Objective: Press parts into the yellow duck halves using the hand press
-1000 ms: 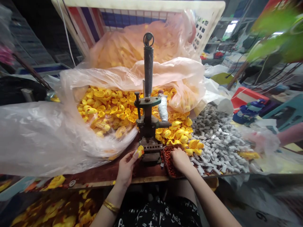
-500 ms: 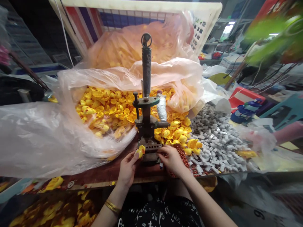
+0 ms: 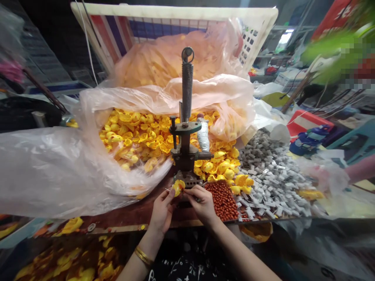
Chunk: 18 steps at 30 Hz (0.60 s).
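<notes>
Left hand pinches one yellow shell; right hand has fingertips together beside it, contents unclear; heaped shells remain.

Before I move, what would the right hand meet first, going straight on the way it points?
Most likely the yellow plastic shell pinched in the left hand. The right hand is right beside it; whether they touch is unclear.

That reddish-brown bench holds a press, a bead tray, a plastic bag and (quite a heap) grey blocks.
</notes>
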Each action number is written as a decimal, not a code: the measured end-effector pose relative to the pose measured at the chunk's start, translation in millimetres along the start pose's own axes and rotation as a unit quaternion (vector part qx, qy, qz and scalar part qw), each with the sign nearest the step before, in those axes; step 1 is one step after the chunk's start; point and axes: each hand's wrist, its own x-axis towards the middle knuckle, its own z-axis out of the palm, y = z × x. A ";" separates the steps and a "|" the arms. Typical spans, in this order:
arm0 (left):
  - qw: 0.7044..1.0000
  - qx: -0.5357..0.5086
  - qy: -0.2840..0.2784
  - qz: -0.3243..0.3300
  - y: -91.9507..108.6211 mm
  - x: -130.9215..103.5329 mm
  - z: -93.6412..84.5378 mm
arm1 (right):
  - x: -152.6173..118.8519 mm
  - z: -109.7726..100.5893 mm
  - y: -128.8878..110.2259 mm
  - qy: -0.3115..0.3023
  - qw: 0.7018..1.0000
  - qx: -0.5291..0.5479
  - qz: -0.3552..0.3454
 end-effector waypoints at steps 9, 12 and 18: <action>0.998 -0.032 -0.012 -0.049 0.2 -0.4 -7.5 | -1.8 4.7 7.3 -0.005 1.000 -0.003 0.011; 1.000 0.021 -0.011 -0.011 -2.4 9.7 -10.8 | 6.8 5.8 15.0 -0.039 0.993 -0.103 0.031; 0.942 0.277 -0.003 0.189 -5.3 56.0 -7.7 | 30.9 1.2 27.1 -0.087 0.930 -0.346 0.092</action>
